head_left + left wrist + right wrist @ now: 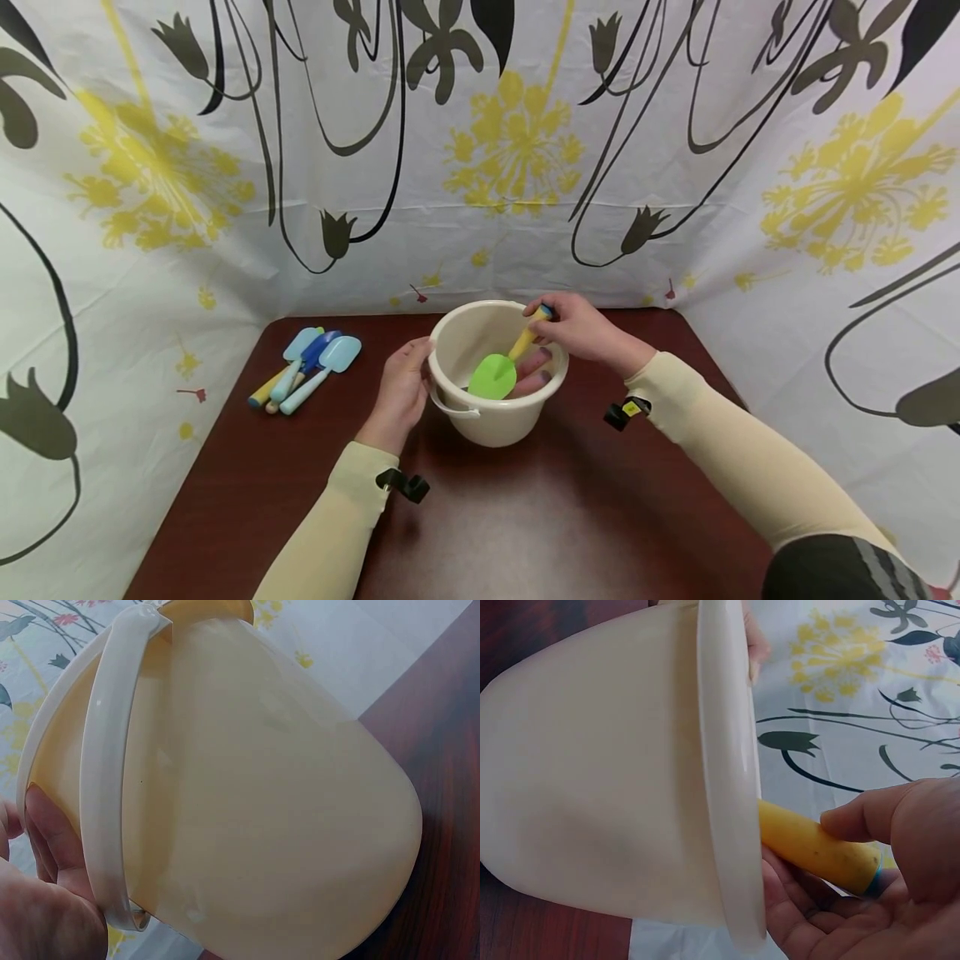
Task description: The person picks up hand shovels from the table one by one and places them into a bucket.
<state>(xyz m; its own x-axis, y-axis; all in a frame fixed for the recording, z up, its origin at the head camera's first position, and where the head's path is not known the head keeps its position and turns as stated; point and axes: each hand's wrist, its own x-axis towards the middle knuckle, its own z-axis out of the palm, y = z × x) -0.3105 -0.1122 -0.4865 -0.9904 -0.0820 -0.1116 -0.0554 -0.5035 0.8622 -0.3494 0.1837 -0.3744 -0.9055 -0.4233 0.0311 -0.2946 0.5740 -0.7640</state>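
A cream bucket point(498, 425) with a white carrying handle point(105, 757) stands toward the back of the table. My left hand point(402, 385) grips its rim on the left side, thumb outside and fingers over the edge in the left wrist view. My right hand point(581, 329) holds a toy shovel by its yellow handle point(821, 847), which ends in blue. The shovel's round green blade point(492, 377) points down into the bucket's mouth. Beside the blade, pinkish rounded pieces point(531, 383) show inside the bucket, partly hidden by the rim.
Left of the bucket lies a small pile of toy shovels point(341, 354), light blue and dark blue, some handles yellow. The dark red-brown table point(480, 533) meets a white patterned cloth point(420, 208) behind and at both sides.
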